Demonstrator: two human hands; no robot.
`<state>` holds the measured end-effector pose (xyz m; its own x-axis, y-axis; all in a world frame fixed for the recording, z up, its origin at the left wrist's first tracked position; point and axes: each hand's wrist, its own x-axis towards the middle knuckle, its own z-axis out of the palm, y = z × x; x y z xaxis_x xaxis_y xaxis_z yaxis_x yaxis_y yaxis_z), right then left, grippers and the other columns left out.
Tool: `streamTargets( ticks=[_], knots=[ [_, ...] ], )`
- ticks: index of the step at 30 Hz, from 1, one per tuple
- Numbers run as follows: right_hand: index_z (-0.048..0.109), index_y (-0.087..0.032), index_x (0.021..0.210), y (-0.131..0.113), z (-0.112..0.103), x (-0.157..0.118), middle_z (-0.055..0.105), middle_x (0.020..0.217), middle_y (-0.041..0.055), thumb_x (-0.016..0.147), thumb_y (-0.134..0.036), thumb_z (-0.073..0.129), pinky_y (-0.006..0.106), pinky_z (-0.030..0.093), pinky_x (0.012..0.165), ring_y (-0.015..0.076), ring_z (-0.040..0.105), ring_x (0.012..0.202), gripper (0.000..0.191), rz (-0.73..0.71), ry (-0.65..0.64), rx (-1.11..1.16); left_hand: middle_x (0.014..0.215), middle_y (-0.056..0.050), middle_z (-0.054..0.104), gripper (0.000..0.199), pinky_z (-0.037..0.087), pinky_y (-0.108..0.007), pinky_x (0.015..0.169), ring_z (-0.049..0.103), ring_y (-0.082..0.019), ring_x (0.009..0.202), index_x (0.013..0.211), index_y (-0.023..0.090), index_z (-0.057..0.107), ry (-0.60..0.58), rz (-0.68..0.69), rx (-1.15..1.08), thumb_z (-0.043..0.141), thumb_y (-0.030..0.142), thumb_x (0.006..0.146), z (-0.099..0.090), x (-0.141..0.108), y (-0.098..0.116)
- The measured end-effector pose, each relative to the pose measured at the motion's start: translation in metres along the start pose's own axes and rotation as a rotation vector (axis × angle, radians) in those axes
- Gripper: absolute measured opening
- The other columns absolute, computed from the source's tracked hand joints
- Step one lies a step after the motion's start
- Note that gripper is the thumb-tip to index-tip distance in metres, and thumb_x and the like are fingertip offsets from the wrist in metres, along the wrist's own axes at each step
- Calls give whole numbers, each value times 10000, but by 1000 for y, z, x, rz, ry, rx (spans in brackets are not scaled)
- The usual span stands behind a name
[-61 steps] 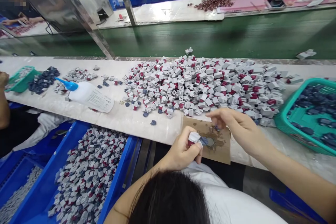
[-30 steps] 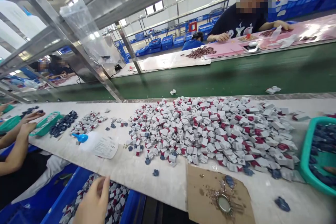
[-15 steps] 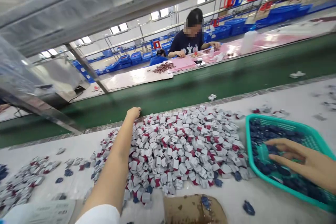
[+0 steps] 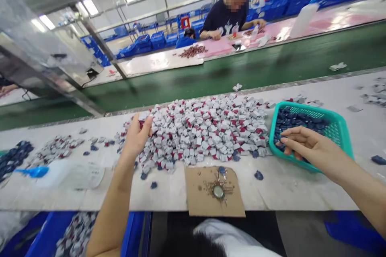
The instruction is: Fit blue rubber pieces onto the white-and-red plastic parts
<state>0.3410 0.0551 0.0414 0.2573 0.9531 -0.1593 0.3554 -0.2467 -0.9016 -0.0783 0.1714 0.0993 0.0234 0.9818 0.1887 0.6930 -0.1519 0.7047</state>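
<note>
My left hand (image 4: 138,136) is at the left end of a large heap of small grey-and-dark-red pieces (image 4: 199,132). Its thumb and fingers are apart, with pieces of the heap showing between them. Over the near side of a green plastic basket (image 4: 340,128) is my right hand (image 4: 304,144), fingers curled and the tips close to the thumb. Whether a small part sits in that pinch is unclear. Dark blue pieces (image 4: 295,119) fill much of the basket. Between my arms lies a brown cardboard piece (image 4: 196,196) bearing a round, shiny metal-rimmed item (image 4: 218,191).
A clear bottle with a blue tip (image 4: 72,174) lies at the left, near more dark blue pieces (image 4: 18,158). A blue bin (image 4: 45,233) stands below the table. Beyond the green belt (image 4: 169,78), another person (image 4: 226,18) works at a pink surface.
My left hand has drawn back from the heap's far edge, and its fingers have spread. My right hand has come out from deep in the basket to its near side. The view has tilted downward.
</note>
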Motion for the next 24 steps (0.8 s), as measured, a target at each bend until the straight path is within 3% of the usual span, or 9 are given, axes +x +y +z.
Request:
streamTargets(
  ticks=[3,5,7,9,13,19,24],
  knots=[
    [583,-219,1083,-12,39,-27,650,758,71,827,-408,573,221,452,459,153,594,563,318,-189,-214,-140,584,65,434,281,330,-202,481,413,-83,480,812,212,407,-82,-134,-406,459,486,845,23,-86,1],
    [632,-222,1074,-18,69,-46,659,799,62,861,-408,515,245,473,520,148,590,579,306,-306,-403,-247,599,69,404,300,292,-190,456,368,-67,474,820,204,416,-144,-266,-576,491,495,831,45,-130,0],
    [673,-212,969,-21,96,-61,654,750,41,871,-395,489,255,467,538,148,578,574,278,-389,-529,-330,594,76,351,330,254,-183,445,310,-54,470,798,196,414,-201,-402,-699,514,510,816,66,-163,-4],
    [663,-191,906,-20,116,-69,617,660,19,858,-377,497,246,446,521,142,556,541,254,-421,-572,-380,586,84,306,366,220,-178,441,258,-46,469,764,193,395,-245,-514,-787,538,528,793,79,-183,-6],
    [623,-169,905,-14,133,-71,555,586,0,858,-342,471,242,422,502,142,528,511,236,-432,-623,-420,578,89,291,409,184,-174,438,247,-45,475,744,199,363,-298,-615,-873,576,548,747,82,-198,-8],
    [596,-189,959,-5,130,-68,651,860,65,899,-284,382,292,458,631,192,611,734,242,-502,-667,-488,593,83,308,310,184,-171,436,235,-46,482,758,198,374,-246,-588,-847,533,461,795,78,-196,-15],
    [572,-196,828,-10,133,-66,638,768,51,889,-240,374,276,434,577,192,602,686,211,-575,-682,-628,598,79,317,248,183,-158,421,278,-50,490,784,199,389,-263,-624,-900,524,407,789,82,-199,-10]
  ],
)
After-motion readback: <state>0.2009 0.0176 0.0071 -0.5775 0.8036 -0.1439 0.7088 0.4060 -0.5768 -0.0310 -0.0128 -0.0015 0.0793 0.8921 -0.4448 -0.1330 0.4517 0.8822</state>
